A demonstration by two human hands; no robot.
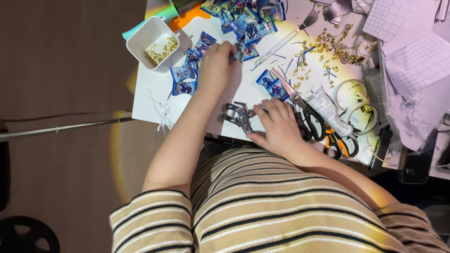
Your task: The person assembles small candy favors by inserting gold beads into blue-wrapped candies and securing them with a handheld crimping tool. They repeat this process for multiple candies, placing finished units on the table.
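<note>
My left hand [216, 65] reaches over the white table [150, 105] and its fingertips pinch a small blue wrapped packet [236, 55] at the edge of a pile of blue packets [246, 21]. My right hand [279, 126] rests near the table's front edge, fingers on a metal punch plier tool [239, 115] that lies flat. More blue packets [185, 79] lie to the left of my left hand, and two [272, 84] sit just beyond my right hand.
A white square cup [152, 44] of gold eyelets stands at the far left. Black-handled scissors [304, 110], a squeezed tube [328, 110], tape rolls [358, 105], scattered gold eyelets [328, 47], a palette knife [286, 40] and grid paper [412, 51] fill the right side.
</note>
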